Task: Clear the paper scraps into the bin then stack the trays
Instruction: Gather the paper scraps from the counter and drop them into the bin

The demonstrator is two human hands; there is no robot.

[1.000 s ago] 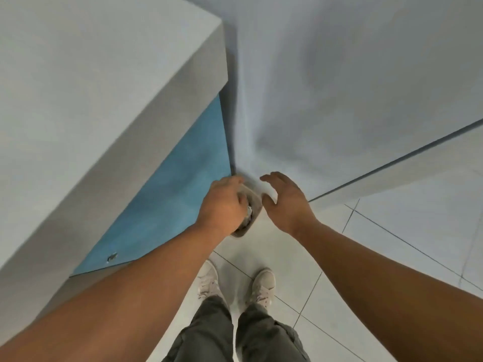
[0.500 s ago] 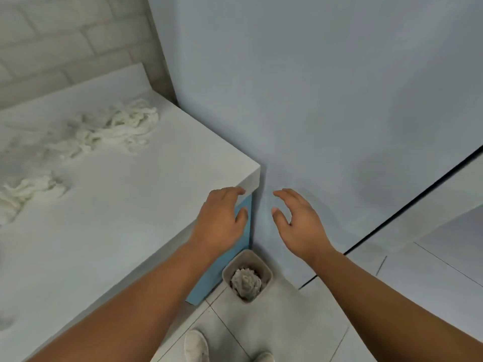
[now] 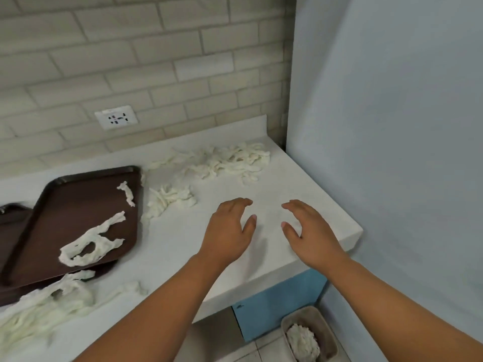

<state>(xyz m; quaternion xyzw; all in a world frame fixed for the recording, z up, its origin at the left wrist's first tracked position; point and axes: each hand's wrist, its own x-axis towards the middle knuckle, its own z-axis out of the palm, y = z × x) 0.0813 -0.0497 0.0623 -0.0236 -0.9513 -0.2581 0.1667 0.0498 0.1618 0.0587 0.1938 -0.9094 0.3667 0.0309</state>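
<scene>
Now both hands are over the right end of the counter (image 3: 183,246), empty. The left hand (image 3: 227,231) and the right hand (image 3: 311,236) are palm down, with fingers loosely spread and slightly curved and a gap between the two thumbs. Whether the fingertips touch the surface cannot be told.

Two trays are in view, both dark brown, smooth and rectangular with rounded corners and a raised rim. The nearer tray (image 3: 78,205) lies tilted across the second tray (image 3: 13,223), which is cut off by the left edge.

The paper scraps are white, soft and twisted into ropy strips. Two pieces lie on the upper tray: a short strip (image 3: 126,194) near its far right corner and a longer looped one (image 3: 88,244) lower down. Three groups lie on the counter: a wide tangled pile (image 3: 230,160) at the back by the wall, a small cluster (image 3: 170,199) just beside the tray's right edge, and a long heap (image 3: 52,296) at the front left, partly against the trays.

One bin (image 3: 325,327), beige and rectangular with rounded corners, stands on the tiled floor below the counter's right end, beside a blue cabinet front (image 3: 279,304). It holds one crumpled white wad (image 3: 303,343).

One white socket (image 3: 116,117) is set in the pale brick-pattern wall.
</scene>
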